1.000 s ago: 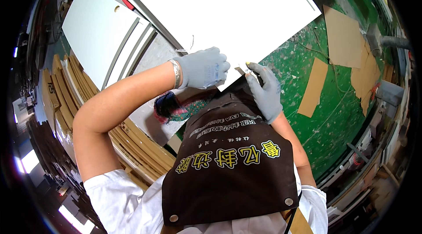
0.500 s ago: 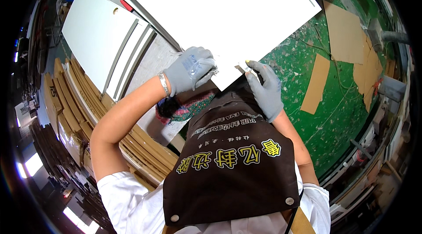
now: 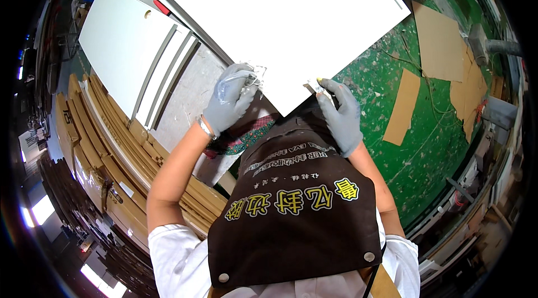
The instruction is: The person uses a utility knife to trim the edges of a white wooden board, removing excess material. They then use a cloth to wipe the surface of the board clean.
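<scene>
A large white panel [image 3: 291, 23] lies before me, its near corner pointing at my apron. My left hand [image 3: 228, 102], in a grey glove, is closed at the panel's left edge near that corner. Between its fingers is a crumpled piece of clear plastic film [image 3: 256, 77], some of it resting over the panel. My right hand [image 3: 341, 112], gloved in grey too, pinches a small flat piece [image 3: 310, 86] with a dark edge at the panel's right edge near the corner. Its exact kind is too small to make out.
At the left stand white panels with grey strips [image 3: 120, 46] and a stack of long brown cardboard packs [image 3: 106, 152]. Cardboard sheets [image 3: 440, 43] and a cardboard strip [image 3: 402, 107] lie on the green floor [image 3: 372, 93], with a thin cable nearby. A patterned cloth [image 3: 246, 135] hangs under the panel.
My left hand has moved left and slightly down, off the panel's surface to its edge, with the plastic film. My right hand has barely shifted.
</scene>
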`<state>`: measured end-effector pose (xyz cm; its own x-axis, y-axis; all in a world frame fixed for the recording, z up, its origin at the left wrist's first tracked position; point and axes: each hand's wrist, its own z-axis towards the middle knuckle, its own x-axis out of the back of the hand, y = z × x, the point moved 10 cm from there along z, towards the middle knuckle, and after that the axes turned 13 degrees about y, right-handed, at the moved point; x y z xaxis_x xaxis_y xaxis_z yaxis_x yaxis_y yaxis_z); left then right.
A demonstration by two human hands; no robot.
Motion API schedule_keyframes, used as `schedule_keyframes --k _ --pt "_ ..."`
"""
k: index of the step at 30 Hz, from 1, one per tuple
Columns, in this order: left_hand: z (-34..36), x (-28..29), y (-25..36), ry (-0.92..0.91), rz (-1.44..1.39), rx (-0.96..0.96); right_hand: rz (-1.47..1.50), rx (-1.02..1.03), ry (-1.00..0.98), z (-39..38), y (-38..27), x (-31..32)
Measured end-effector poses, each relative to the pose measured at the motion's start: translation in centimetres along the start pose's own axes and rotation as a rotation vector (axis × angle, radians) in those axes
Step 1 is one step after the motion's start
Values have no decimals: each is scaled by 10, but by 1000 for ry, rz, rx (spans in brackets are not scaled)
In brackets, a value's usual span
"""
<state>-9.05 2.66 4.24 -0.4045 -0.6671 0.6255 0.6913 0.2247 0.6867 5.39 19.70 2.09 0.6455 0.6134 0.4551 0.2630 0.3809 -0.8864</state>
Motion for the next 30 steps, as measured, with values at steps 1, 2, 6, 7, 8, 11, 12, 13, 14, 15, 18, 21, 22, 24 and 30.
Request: schedule_keyframes --k 1,2,6,7,8,11,12,13,14,15,18,21,22,24,30 --pt "-4 4 -3 55 -20 32 7 -11 0 -1 2 -1" --pt "-8 4 -11 25 -32 105 13 -22 0 -1 4 -1" --pt "-44 -9 -41 135 -574 763 -6 -1 -16 1 0 -5" --pt "-52 -15 -46 189 -737 844 -10 -6 -29 1 -2 -6" --pt "-65 -25 -55 245 -901 920 -15 -11 -41 1 -4 -8" --pt "-66 -23 -59 440 -1315 905 -7 -16 -57 2 -5 -11" --pt "-59 -18 -64 530 -1592 956 -8 -8 -44 2 -4 -10" --pt "-53 -12 -68 619 -1868 995 -11 -10 -41 3 -5 -9" --pt "-51 -2 -76 714 -2134 1018 -13 -11 -38 4 -7 -8" --pt "-38 25 -75 730 -1991 866 -17 -15 -38 5 -7 -6" --pt "-30 86 -103 905 -1951 795 3 -38 -48 6 -2 -6" --pt "-30 161 -140 932 -1992 636 20 -53 -36 5 -3 -2" --pt "-32 186 -146 979 -1953 615 27 -59 -29 6 0 -2" --pt "-34 242 -150 1007 -1826 487 27 -60 -27 8 6 -2" --pt "-58 308 -166 1064 -1803 416 74 -184 0 7 25 -2"
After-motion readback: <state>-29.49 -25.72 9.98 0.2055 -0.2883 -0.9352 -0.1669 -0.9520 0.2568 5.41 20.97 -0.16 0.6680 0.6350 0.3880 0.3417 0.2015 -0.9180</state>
